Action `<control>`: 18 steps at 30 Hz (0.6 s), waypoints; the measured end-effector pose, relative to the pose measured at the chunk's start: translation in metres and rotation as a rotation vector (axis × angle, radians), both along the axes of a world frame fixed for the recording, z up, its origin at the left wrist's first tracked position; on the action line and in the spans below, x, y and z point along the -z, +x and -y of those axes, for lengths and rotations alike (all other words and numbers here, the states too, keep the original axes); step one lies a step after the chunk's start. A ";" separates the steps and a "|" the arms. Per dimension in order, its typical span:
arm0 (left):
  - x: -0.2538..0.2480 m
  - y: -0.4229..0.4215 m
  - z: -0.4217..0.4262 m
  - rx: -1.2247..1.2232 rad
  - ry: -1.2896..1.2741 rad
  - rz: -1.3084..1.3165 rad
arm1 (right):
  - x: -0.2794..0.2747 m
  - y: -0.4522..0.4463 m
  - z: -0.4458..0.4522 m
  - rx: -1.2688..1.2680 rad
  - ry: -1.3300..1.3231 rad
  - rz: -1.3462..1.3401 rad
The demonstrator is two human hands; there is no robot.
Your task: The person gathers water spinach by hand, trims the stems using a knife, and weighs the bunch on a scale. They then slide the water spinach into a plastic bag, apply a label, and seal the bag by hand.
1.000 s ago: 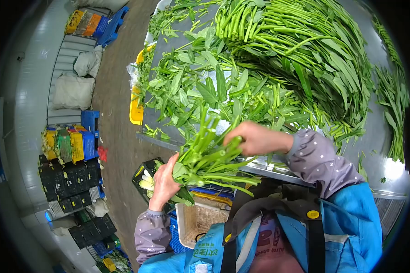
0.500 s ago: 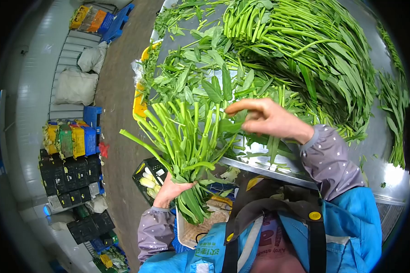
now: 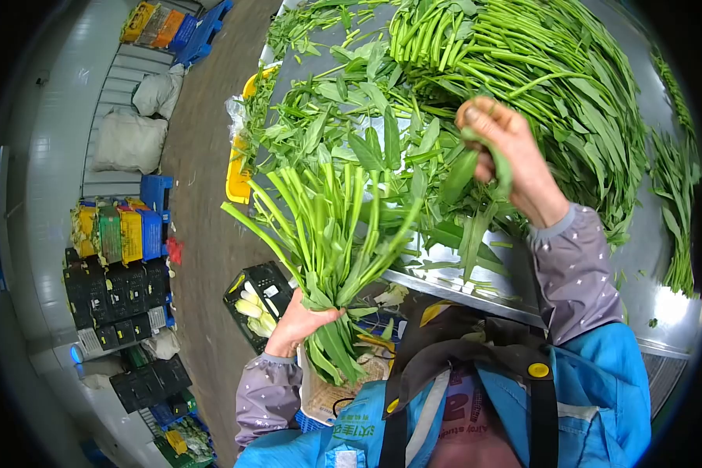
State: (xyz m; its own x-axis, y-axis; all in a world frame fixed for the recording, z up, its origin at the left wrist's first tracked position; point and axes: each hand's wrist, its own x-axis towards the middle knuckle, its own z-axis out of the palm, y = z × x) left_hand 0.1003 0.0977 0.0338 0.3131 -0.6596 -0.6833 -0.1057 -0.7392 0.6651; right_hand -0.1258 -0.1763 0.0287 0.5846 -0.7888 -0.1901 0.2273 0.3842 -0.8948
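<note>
My left hand is wrapped round the leafy lower part of a bunch of green stems, whose cut ends point up and away from me. Up and to the right, over the metal table, my right hand pinches a few loose green leaves. Beyond it lies a large heap of leafy stems. Scattered leaves and short stem pieces cover the table's left part.
A yellow crate stands at the table's left edge. Below my left hand are a pale basket and a black crate with whitish vegetables. Stacked crates and white sacks line the wall at left.
My right hand has moved away from the bunch, up and to the right, and now holds leaves. The bunch in my left hand has turned more upright since the earliest frame.
</note>
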 end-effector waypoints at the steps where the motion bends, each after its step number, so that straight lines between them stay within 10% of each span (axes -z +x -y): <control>1: 0.002 0.000 -0.001 0.010 -0.028 0.005 | -0.003 -0.001 0.004 -0.034 0.020 0.121; 9: 0.021 0.002 0.003 0.190 -0.087 0.159 | 0.028 0.054 -0.054 -0.337 -0.518 -0.304; 15: 0.017 -0.005 0.007 0.224 -0.092 0.233 | 0.025 0.042 -0.036 -0.495 -0.080 -0.282; 18: 0.017 0.002 0.001 0.118 -0.084 0.030 | 0.035 0.017 0.000 -0.159 0.020 0.259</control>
